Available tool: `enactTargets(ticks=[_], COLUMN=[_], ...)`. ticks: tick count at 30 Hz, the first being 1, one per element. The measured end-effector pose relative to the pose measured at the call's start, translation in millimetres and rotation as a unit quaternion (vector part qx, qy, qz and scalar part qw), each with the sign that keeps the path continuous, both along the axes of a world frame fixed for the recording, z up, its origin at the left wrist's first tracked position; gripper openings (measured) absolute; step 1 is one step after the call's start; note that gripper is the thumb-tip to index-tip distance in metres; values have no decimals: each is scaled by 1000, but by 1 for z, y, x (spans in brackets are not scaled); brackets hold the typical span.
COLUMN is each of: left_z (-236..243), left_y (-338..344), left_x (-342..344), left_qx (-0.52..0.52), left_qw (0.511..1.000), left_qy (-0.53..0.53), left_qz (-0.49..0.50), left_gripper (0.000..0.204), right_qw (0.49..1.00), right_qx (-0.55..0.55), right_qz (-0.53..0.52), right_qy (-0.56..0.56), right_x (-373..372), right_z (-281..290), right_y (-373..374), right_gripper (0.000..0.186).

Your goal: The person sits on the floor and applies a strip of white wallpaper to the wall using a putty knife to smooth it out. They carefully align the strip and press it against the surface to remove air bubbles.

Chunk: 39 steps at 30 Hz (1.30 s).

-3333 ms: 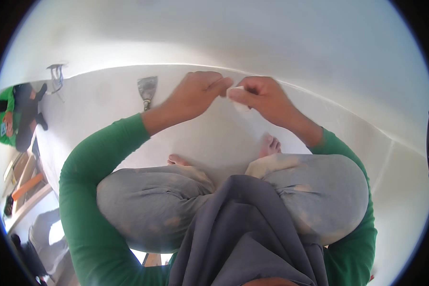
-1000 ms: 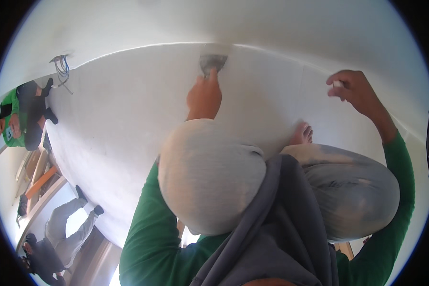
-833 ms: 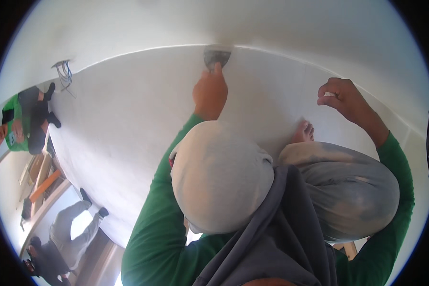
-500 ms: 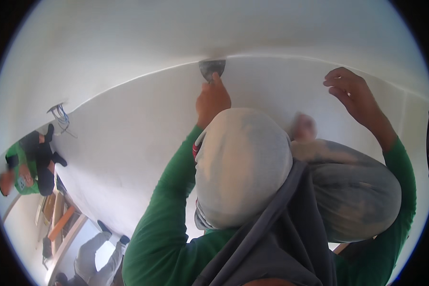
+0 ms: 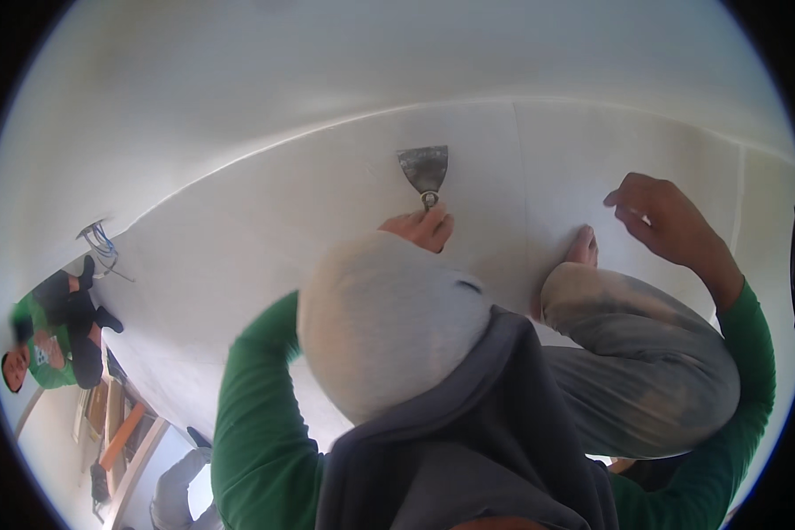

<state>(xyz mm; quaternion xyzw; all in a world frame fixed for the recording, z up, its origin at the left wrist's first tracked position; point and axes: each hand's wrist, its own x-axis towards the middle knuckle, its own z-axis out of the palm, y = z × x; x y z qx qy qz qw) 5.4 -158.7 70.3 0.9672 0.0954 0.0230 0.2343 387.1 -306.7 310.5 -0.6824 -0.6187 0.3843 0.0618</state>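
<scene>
In my left hand [image 5: 424, 228] is a putty knife [image 5: 425, 166], its wide dark blade turned away from me and smeared with pale residue. The fingers wrap its handle, which is mostly hidden. The blade stands over a whitish flat surface [image 5: 327, 194], short of the seam where that surface meets the pale wall [image 5: 344, 62]. To the right, my right hand [image 5: 664, 216] hovers above my bare foot [image 5: 583, 247], fingers loosely bent and a little apart, with nothing visible in them.
My bent knees [image 5: 389, 318] in grey, dusty trousers fill the middle. Loose wires [image 5: 106, 247] stick out of an opening at the left. Beyond them sits a person in green [image 5: 53, 340]; another person's grey-clad leg [image 5: 172, 495] shows near wooden boards [image 5: 119, 437].
My left hand has drawn the putty knife back from the wall seam toward me, slightly rightward. My right hand has lowered a little. My left knee has shifted left, uncovering more of the foot.
</scene>
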Motion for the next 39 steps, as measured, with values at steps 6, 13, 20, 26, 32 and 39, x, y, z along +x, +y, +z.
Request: enactTargets(ticks=[6,13,20,26,32,39], left_z=[6,-7,-5,-28,-43,-29], left_y=[43,21,10,39,14,-4], left_x=[90,126,128,152,150,150], left_qx=[32,-183,-185,-133,-175,-168], left_qw=[973,957,949,956,930,928], left_qy=[-99,-151,-159,-194,-198,-174], left_qz=[-207,-169,-202,-174,-255,-285], left_gripper=[18,39,33,22,22,13], right_qw=[990,990,992,995,996,994], right_qx=[-42,-44,-66,-26,-44,-29], right_qz=[-113,-122,-90,-86,-62,-97], right_qy=[-70,-48,-53,-37,-55,-42], right_x=[12,12,5,5,10,9], right_z=[25,25,37,35,40,35], right_y=[-18,-31,-9,-10,-8,-11], right_gripper=[17,21,25,24,30,33])
